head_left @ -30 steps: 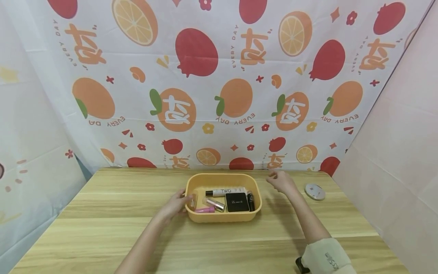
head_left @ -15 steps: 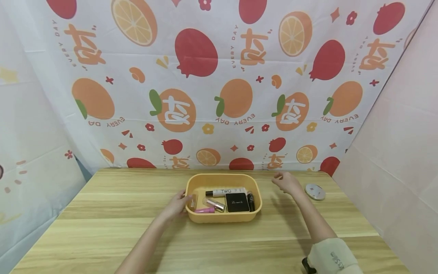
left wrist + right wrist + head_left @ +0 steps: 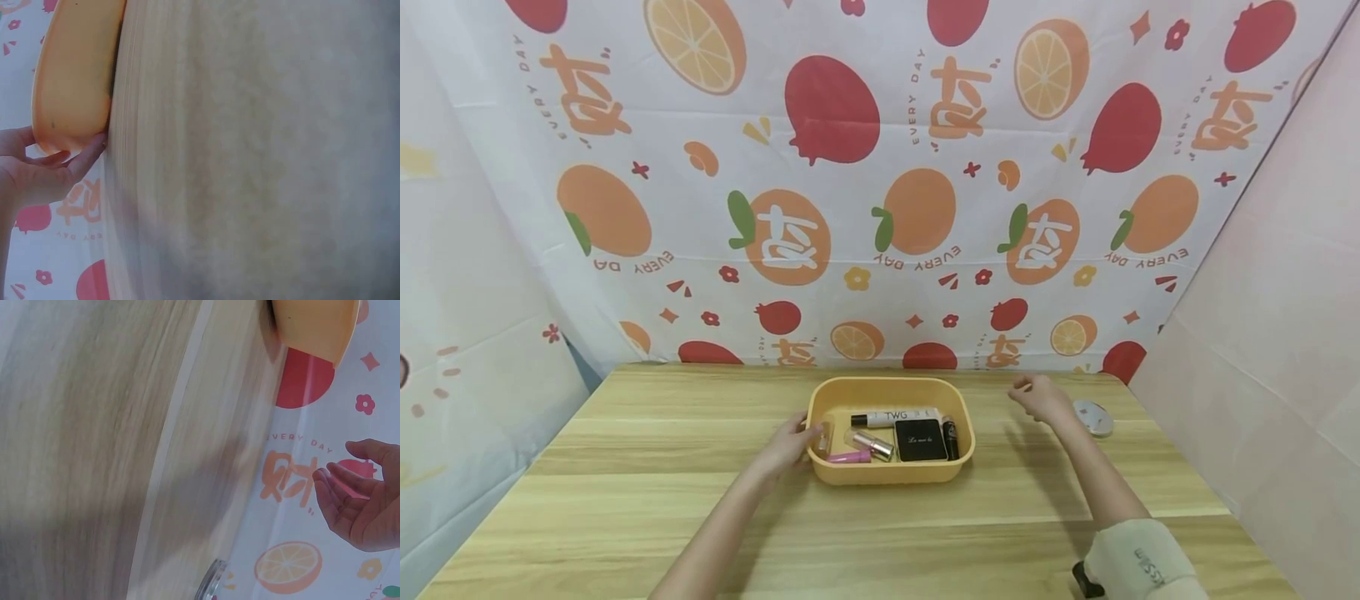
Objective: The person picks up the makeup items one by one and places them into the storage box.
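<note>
A yellow plastic basket [image 3: 891, 475] stands on the wooden table. My left hand [image 3: 786, 446] grips its left end, thumb over the rim; in the left wrist view the fingers lie against the outer wall [image 3: 78, 69]. Inside are a white tube with a black cap [image 3: 901, 417], a square black compact [image 3: 921, 440], a black lipstick tube [image 3: 951, 438], a silver-and-clear lipstick [image 3: 872, 446], a pink tube [image 3: 850, 457] and a small clear item [image 3: 824, 442]. My right hand [image 3: 1041, 398] hovers right of the basket, fingers loosely curled, holding nothing [image 3: 369, 500].
A round, flat silver tin [image 3: 1093, 418] lies at the table's right, partly behind my right forearm. A fruit-print cloth [image 3: 917, 275] hangs along the table's back edge, and pale cloths flank both sides.
My right hand has moved rightward, away from the basket and closer to the round tin. The left hand and basket have stayed put.
</note>
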Action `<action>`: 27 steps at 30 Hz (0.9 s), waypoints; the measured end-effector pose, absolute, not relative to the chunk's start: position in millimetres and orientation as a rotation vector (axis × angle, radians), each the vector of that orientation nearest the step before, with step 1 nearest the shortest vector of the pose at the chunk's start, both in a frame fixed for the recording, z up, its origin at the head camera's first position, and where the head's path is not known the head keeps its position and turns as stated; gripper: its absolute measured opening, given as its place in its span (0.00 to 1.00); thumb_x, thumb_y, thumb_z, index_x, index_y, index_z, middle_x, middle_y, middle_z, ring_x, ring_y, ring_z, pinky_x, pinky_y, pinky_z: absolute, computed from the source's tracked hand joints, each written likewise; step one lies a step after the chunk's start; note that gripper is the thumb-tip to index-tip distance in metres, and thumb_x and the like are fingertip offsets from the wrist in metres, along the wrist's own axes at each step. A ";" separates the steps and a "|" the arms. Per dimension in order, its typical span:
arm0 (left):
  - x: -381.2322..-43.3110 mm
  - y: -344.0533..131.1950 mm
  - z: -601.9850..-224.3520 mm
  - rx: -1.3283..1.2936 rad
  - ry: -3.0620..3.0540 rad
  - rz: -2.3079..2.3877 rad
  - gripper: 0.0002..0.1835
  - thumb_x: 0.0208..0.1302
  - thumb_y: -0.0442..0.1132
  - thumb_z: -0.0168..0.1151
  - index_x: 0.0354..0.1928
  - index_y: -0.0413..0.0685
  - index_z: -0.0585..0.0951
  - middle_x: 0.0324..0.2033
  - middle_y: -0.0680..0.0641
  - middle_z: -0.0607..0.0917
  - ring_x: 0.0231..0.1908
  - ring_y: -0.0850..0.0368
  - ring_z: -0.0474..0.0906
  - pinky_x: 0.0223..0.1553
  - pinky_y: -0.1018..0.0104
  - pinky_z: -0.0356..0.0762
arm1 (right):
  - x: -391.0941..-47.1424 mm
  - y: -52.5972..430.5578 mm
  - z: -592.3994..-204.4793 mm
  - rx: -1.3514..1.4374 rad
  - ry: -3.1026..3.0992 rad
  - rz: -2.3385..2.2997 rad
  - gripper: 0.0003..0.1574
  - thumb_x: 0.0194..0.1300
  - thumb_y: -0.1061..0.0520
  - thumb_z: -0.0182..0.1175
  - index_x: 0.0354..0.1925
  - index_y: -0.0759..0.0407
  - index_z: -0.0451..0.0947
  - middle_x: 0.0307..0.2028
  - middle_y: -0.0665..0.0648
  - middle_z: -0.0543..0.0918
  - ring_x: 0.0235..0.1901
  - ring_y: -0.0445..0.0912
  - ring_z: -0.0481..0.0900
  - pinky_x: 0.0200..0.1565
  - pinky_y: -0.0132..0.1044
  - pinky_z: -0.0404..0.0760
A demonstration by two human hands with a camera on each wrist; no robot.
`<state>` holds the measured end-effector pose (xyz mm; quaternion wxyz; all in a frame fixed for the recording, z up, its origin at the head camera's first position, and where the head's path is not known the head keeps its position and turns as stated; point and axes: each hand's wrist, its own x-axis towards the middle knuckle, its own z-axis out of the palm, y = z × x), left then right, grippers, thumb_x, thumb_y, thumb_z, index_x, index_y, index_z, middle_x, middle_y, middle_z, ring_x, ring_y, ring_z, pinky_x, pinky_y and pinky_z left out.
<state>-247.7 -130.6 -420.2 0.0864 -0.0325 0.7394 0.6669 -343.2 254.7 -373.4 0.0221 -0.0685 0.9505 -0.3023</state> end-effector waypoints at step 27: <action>-248.6 -131.8 -420.9 -0.089 2.219 1.979 0.28 0.69 0.33 0.45 0.66 0.28 0.50 0.59 0.23 0.59 0.54 0.32 0.66 0.45 0.51 0.76 | -345.0 277.7 -378.0 -0.148 3.003 -0.789 0.25 0.60 0.54 0.52 0.50 0.72 0.71 0.40 0.69 0.79 0.23 0.48 0.77 0.23 0.38 0.75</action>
